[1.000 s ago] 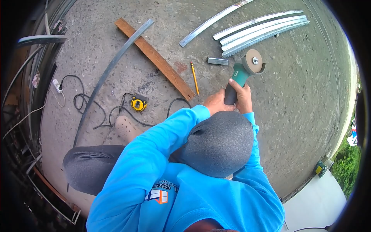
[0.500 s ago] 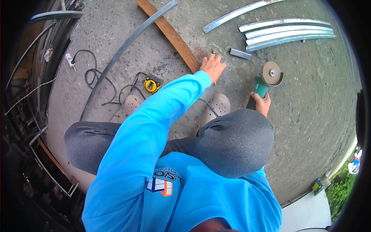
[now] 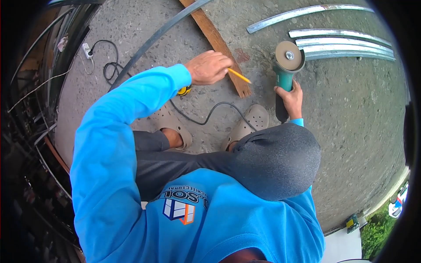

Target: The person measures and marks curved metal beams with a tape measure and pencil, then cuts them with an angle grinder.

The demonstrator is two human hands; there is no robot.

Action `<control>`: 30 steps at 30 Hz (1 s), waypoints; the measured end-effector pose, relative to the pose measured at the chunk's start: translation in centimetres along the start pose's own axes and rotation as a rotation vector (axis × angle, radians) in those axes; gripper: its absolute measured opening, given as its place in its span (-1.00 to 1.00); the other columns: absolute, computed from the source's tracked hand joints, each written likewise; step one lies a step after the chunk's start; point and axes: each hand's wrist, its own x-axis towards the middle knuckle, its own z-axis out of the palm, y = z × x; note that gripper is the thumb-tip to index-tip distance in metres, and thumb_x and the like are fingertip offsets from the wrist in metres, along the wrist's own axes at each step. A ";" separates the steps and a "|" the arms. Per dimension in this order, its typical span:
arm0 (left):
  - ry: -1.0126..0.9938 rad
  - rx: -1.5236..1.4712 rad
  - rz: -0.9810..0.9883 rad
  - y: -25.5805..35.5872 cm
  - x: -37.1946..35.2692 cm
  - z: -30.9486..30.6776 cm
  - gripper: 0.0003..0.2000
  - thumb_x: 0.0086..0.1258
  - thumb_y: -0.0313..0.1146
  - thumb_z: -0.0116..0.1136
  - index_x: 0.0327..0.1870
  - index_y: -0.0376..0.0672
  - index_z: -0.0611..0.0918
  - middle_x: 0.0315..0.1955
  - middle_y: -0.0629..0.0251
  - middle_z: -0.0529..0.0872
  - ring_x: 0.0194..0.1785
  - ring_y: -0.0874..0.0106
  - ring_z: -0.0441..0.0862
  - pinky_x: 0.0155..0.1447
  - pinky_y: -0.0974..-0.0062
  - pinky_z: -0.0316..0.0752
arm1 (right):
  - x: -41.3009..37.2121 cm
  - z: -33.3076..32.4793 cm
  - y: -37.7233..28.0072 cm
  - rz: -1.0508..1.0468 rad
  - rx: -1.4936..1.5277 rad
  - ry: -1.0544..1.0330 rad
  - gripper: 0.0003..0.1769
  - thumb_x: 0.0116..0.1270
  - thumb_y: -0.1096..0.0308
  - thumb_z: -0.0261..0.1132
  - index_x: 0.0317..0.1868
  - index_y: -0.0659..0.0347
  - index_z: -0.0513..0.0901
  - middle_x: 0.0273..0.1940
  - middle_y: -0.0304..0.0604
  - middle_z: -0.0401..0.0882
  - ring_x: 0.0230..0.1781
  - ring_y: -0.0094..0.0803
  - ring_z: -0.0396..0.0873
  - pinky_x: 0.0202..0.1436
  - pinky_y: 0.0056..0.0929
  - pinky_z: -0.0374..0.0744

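— Concrete floor [image 3: 351, 114], grey and pitted, outdoors. Start with the left hand [image 3: 207, 67]?

— Its fingers [image 3: 219, 65] are curled close together and pinch a yellow pencil [image 3: 239, 76]. Only the front part of the pencil shows past the knuckles, with the tip aimed right and slightly down.

— Where does the pencil sit?

— It is over the near end of a wooden plank [image 3: 217, 40], which runs diagonally away up the view. Whether the tip touches the wood cannot be told.

— And the right hand [image 3: 290, 97]?

— Its fingers are wrapped tight round the dark handle of a green angle grinder [image 3: 284, 76]. The disc [image 3: 288, 55] faces up, just right of the plank's end. Whether the tool rests on the concrete cannot be told.

— What lies further out?

— Several metal strips [image 3: 346, 44] lie side by side beyond the disc, close to it. A long curved bar [image 3: 153, 37] crosses the plank at the top. A yellow tape measure [image 3: 184, 90] is mostly hidden under the left sleeve. A black cable [image 3: 206, 117] loops between both clogs [image 3: 253, 122], and a white power strip [image 3: 87, 49] sits far left, well apart from the hands.
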 end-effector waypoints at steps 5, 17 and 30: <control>-0.260 0.074 -0.120 -2.9 -9.7 -1.3 -0.80 0.48 -0.21 0.22 -0.11 -0.15 0.60 -0.25 0.19 0.62 -0.09 0.18 0.56 0.10 0.20 0.41 | 3.1 4.8 -3.7 -0.189 -0.055 -0.065 -0.19 -0.12 0.06 0.50 0.11 0.49 0.67 -0.05 0.27 0.63 -0.01 0.12 0.62 0.16 -0.05 0.56; -0.080 0.024 -0.442 -5.9 -12.2 2.8 -0.82 0.52 -0.35 0.17 -0.01 -0.24 0.65 -0.12 0.11 0.61 0.06 0.10 0.52 0.21 0.14 0.44 | 3.1 7.7 -6.1 -0.267 -0.240 -0.080 -0.07 -0.04 0.03 0.46 0.32 0.45 0.53 0.01 0.21 0.58 0.09 0.12 0.62 0.20 -0.06 0.58; -0.014 0.164 -0.350 -7.2 -6.5 -2.9 -0.85 0.31 -0.38 0.31 -0.13 -0.10 0.69 -0.11 0.23 0.64 0.08 0.16 0.56 0.20 0.16 0.41 | 9.9 -2.3 -0.4 0.208 -0.001 0.544 -0.12 0.24 -0.20 0.41 0.20 0.54 0.54 0.15 0.36 0.56 0.21 0.13 0.58 0.28 -0.07 0.53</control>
